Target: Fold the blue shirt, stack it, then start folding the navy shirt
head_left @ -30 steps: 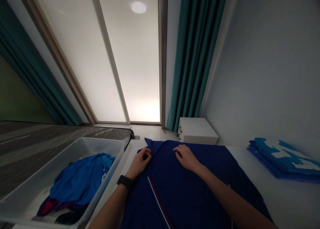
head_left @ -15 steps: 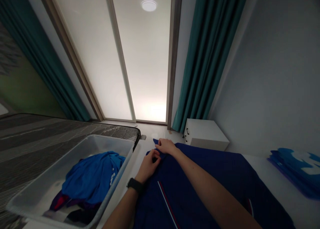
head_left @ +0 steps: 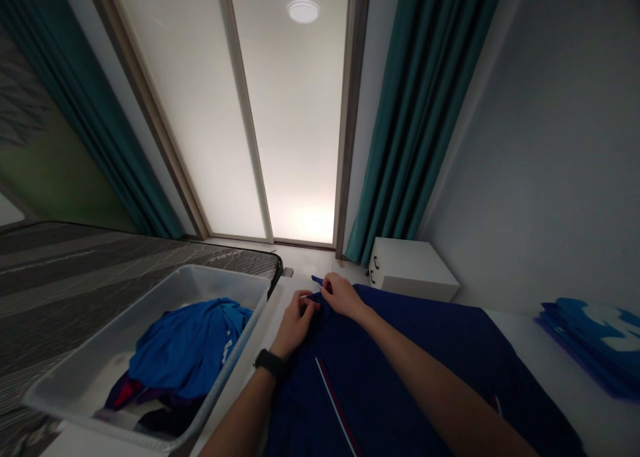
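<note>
A navy long-sleeved shirt point(head_left: 385, 370) lies spread on a white table, with a white and red stripe point(head_left: 336, 404) running along its front. My left hand point(head_left: 296, 324), with a black watch point(head_left: 269, 362) on the wrist, pinches the fabric at the shirt's collar end. My right hand point(head_left: 341, 296) sits just beyond it, with its fingers closed on the same collar corner. The two hands nearly touch, and they hide most of the collar.
A white plastic bin point(head_left: 150, 290) holding a crumpled blue garment point(head_left: 187, 350) stands left of the shirt. A folded blue stack point(head_left: 590, 344) lies at the right. Beyond are a white cabinet point(head_left: 413, 268), a dark grey surface point(head_left: 100, 260) and teal curtains point(head_left: 425, 97).
My right hand has moved left from the flat shirt to the collar beside my left hand. The collar corner is now gathered between both hands. The view has turned slightly.
</note>
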Demonstrator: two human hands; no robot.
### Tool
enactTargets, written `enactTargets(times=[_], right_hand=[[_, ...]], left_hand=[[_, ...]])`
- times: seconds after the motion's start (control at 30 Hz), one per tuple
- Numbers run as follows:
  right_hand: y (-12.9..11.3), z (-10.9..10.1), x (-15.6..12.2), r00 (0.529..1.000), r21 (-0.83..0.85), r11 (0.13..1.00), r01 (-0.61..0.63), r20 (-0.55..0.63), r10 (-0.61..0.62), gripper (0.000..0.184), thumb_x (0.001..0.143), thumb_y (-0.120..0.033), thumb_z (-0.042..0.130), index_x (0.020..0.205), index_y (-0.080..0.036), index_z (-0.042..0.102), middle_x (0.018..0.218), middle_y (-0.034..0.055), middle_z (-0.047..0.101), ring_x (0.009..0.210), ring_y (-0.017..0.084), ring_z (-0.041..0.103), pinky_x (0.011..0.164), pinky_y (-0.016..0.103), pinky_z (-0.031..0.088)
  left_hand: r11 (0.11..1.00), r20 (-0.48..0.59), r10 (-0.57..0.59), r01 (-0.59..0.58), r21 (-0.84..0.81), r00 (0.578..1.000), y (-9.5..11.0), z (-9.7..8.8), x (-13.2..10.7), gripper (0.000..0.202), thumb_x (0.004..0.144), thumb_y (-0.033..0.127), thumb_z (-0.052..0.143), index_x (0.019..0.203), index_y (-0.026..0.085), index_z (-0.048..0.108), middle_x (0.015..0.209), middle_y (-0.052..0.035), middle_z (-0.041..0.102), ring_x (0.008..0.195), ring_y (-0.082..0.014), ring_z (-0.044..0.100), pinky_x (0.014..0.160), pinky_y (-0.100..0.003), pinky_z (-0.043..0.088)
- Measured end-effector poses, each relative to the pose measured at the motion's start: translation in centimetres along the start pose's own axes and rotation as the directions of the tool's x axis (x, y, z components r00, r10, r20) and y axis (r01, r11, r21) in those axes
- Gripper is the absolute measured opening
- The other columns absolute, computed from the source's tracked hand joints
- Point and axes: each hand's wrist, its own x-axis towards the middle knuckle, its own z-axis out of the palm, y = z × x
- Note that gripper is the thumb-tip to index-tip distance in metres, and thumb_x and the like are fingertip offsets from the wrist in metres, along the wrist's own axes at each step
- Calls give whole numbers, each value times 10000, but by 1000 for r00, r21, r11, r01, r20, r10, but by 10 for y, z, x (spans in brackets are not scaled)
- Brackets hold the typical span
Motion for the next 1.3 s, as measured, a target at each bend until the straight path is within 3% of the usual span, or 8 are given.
enactTargets(times=[0.13,0.3,0.67,0.9,1.03,1.17,1.3], right_hand=[[-2,-8,-35,986,77,984,160,-53,-156,88,874,-144,549,813,-199,515,877,9,566,786,145,530,716,266,379],[-1,2,-73,942,39,941,336,-22,-335,97,867,-125,582,841,-197,522,892,17,555,829,169,525,742,299,377],[3,12,-88,936,-23,936,352,36,-351,55,905,-155,562,882,-204,553,955,39,589,912,195,527,820,340,390],[8,1,-93,948,79,944,319,-20,-318,166,906,-84,481,954,-207,582,973,31,625,914,176,553,834,327,386],[24,-8,-90,969,125,963,238,-98,-227,187,908,-81,455,968,-206,580,958,33,631,923,178,569,827,325,401],[46,-17,-84,973,146,977,158,-194,-128,235,881,-74,443,1022,-198,585,973,50,615,926,187,571,832,333,427],[58,-30,-72,946,117,980,162,-301,-120,341,865,-105,461,1186,-191,541,1114,91,585,1058,222,525,941,393,414]], left_hand=[[1000,-1,-7,7,-16,1000,-2,-1,2,469,909,394,478,1316,173,410,911,-40,706,909,-199,669,870,-345,476],[999,29,28,-30,45,999,-1,-1,3,484,888,393,486,1306,150,481,885,-41,686,824,-197,647,827,-343,487],[965,92,29,-52,257,995,-1,2,4,331,761,309,646,1075,211,684,924,-49,713,867,-225,653,839,-347,492],[955,74,50,-70,289,996,1,4,6,165,794,304,590,884,193,672,837,-45,713,786,-217,655,762,-326,494],[932,84,92,-116,344,992,16,2,13,128,808,273,579,862,203,671,847,-50,708,803,-225,649,784,-331,480],[892,138,169,-211,399,976,44,-4,30,124,835,235,566,895,227,675,889,-54,680,894,-229,620,860,-331,453],[709,301,333,-447,546,894,81,-6,47,213,899,207,521,1080,227,633,963,-59,656,931,-214,604,885,-337,452]])
